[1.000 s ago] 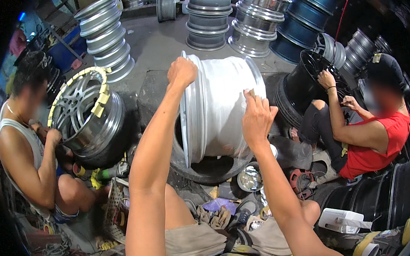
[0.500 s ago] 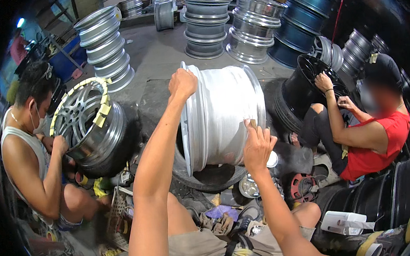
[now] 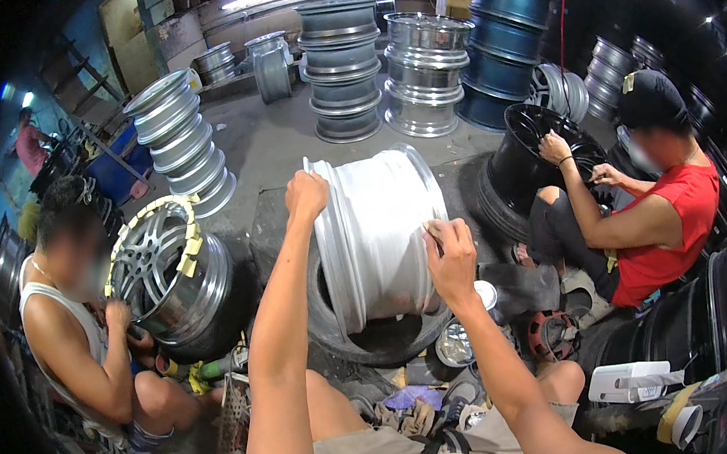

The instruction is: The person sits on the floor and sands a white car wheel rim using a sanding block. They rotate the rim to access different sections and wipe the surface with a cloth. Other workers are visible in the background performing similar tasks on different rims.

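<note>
A silver-grey wheel rim (image 3: 390, 233) lies on its side in front of me, resting on a black tyre (image 3: 329, 336). My left hand (image 3: 305, 195) is closed over the upper left edge of the rim, its fingers curled round the lip. At the barrel's right side, my right hand (image 3: 453, 258) pinches a small flat brownish piece (image 3: 435, 235) against the surface; I cannot make out its exact kind. A round tin (image 3: 455, 344) and a white lid (image 3: 485, 294) are below that hand.
To the left a person (image 3: 73, 335) works at a masked rim (image 3: 157, 260); to the right a person in red (image 3: 670, 211) handles a black rim (image 3: 521, 172). Stacked rims (image 3: 343, 71) stand behind. A white plastic container (image 3: 628, 382) lies at lower right.
The view has tilted upward, so the rim appears lower and further left. My right hand has turned and its fingers are more gathered; my left hand stays on the rim's edge.
</note>
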A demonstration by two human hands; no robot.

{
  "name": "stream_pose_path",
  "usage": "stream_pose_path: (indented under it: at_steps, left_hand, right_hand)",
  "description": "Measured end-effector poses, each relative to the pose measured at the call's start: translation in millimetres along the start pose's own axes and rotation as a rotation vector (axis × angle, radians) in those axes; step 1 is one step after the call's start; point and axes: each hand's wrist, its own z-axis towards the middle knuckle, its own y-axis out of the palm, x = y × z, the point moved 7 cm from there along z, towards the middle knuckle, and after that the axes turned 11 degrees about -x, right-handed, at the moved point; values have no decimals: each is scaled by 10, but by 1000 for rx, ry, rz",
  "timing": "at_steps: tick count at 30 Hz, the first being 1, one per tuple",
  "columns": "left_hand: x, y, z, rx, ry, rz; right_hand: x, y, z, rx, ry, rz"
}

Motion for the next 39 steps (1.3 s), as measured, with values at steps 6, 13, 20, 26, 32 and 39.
stream_pose_path:
  at_steps: [6,13,20,26,32,39]
  left_hand:
    - [-39,31,41,11,-12,-17]
    - [30,1,-22,15,0,-43]
    - [-5,-16,-32,31,-10,-70]
    - [69,-13,-98,5,-16,-75]
    - [19,-13,-73,9,-30,-52]
    - [40,-27,-100,13,-39,-58]
  right_hand:
    - [70,-21,46,-93,192,-55]
    - [220,30,-39,3,307,76]
    - [50,104,-174,15,170,52]
    - [8,243,190,5,5,-97]
    - [62,183,26,-37,61,-61]
    - [86,257,-26,-37,112,9]
